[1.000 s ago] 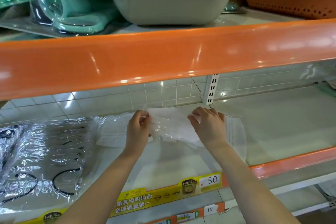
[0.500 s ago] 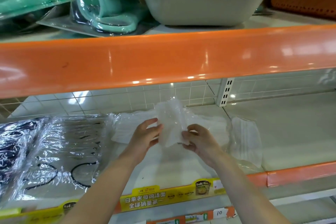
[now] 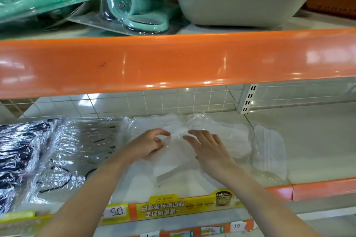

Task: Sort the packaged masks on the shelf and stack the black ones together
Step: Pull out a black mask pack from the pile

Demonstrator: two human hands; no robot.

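Head view: left hand (image 3: 148, 145) and right hand (image 3: 210, 150), fingers loosely spread, gripping nothing, resting on white mask packets (image 3: 221, 132) right of black mask packets (image 3: 23, 150).

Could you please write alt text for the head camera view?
Two bare hands, the left hand and right hand, rest on white packaged masks on a store shelf; black packaged masks lie at far left.

A shop: orange-edged display shelf (image 3: 173, 59) with price tag (image 3: 115, 211) and packaged goods (image 3: 134, 11)
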